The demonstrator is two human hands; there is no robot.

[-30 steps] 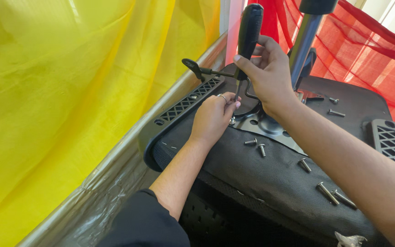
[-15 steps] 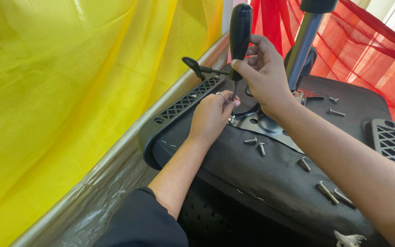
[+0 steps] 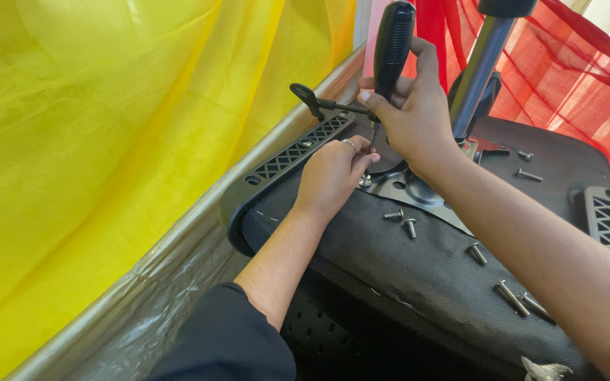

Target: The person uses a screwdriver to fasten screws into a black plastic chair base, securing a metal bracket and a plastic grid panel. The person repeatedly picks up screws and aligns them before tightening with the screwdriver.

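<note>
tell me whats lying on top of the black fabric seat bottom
On the seat bottom lie loose bolts, a metal plate and the left hand. The right hand covers part of the plate.

No package, label, sign or screen showed anywhere around the hands.

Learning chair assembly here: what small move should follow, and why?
Probably turn the screwdriver with the right hand: it stands upright, tip at the bolt that the left hand steadies on the metal plate.
</note>
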